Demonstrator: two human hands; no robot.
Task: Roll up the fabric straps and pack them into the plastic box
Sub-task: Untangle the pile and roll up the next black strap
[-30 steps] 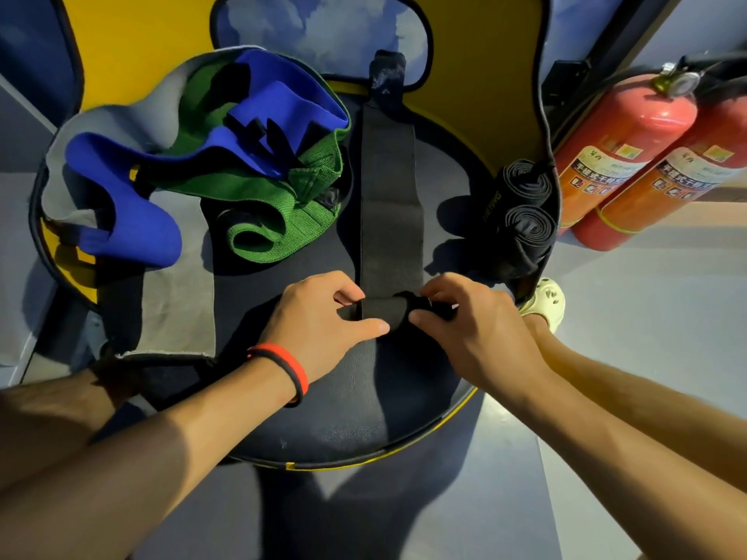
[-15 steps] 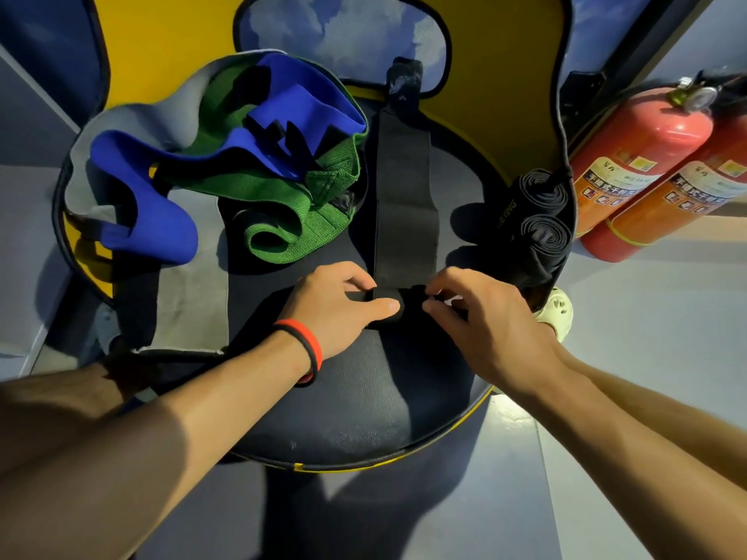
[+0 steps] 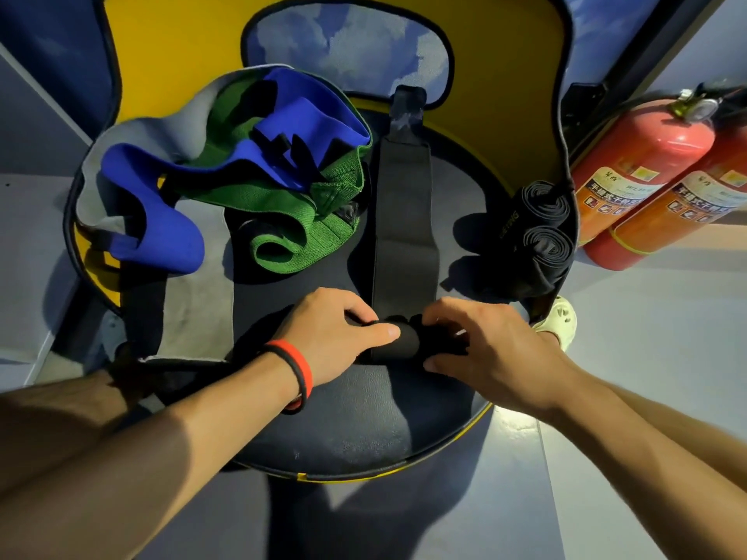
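Note:
A long black fabric strap point(image 3: 404, 220) lies flat along the middle of a round black cushioned seat point(image 3: 343, 422), running away from me. Its near end is wound into a small roll point(image 3: 398, 340). My left hand point(image 3: 335, 337) grips the roll's left end, thumb laid across its top. My right hand point(image 3: 485, 345) grips the right end with curled fingers. Two rolled black straps point(image 3: 541, 232) sit at the seat's right edge. A loose pile of blue point(image 3: 169, 220) and green point(image 3: 299, 232) straps lies at the back left. No plastic box is in view.
Two red fire extinguishers point(image 3: 642, 171) stand on the floor to the right. A yellow and blue padded backrest point(image 3: 347, 46) rises behind the seat. A pale shoe point(image 3: 560, 317) shows past the seat's right rim. Grey floor surrounds the seat.
The roll at the strap's near end has grown thicker as both hands turned it forward. The flat length of strap is a little shorter.

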